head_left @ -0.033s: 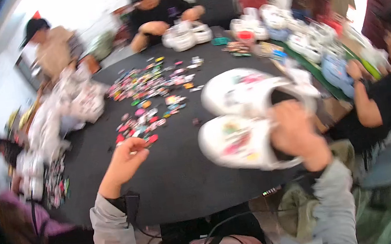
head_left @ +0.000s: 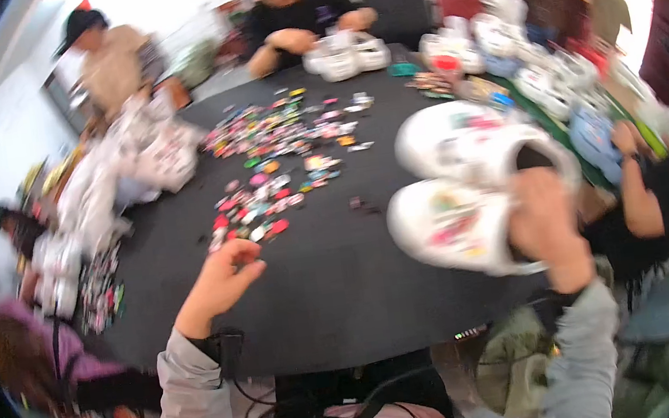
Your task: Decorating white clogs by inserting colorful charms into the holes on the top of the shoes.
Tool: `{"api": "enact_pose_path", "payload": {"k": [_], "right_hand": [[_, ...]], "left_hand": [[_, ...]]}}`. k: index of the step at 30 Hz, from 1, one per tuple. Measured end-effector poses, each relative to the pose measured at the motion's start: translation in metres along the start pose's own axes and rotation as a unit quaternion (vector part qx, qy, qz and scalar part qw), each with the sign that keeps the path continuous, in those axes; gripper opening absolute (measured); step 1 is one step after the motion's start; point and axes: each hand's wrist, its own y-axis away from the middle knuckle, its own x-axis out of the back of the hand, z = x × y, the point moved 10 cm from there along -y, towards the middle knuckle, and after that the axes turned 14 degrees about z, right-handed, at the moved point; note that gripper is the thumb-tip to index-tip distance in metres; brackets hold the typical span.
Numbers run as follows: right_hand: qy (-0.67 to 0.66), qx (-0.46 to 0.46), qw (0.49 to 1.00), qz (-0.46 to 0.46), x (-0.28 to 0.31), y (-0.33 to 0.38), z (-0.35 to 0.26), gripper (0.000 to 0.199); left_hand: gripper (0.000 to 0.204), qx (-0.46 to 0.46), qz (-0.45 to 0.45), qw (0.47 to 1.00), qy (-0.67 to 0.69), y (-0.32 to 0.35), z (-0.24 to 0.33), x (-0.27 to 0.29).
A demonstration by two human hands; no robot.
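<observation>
Head view: gripping white clogs [head_left: 451,221] in right hand [head_left: 551,220], with left hand [head_left: 222,281] loosely curled near shoe charms [head_left: 255,206]; seemingly mid-handling, next calling for steady support.

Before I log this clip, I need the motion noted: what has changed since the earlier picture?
The right hand and the white clogs it holds have shifted right over the black table, beyond the view's own slight rightward slide. The left hand sits slightly farther back from the small colourful pieces. Nothing was visibly taken or let go; the clogs remain in the right hand and the pieces look unchanged.
</observation>
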Motion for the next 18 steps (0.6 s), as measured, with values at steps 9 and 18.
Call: {"api": "enact_pose_path", "payload": {"k": [9, 18], "right_hand": [[0.376, -0.152, 0.909, -0.098, 0.027, 0.091, 0.252, 0.043], [0.256, -0.181, 0.928, -0.202, -0.034, 0.117, 0.242, 0.028]], "left_hand": [[0.036, -0.081, 0.255, 0.912, -0.311, 0.145, -0.034, 0.031], [0.032, -0.105, 0.437, 0.855, -0.258, 0.157, -0.031, 0.055]]}}
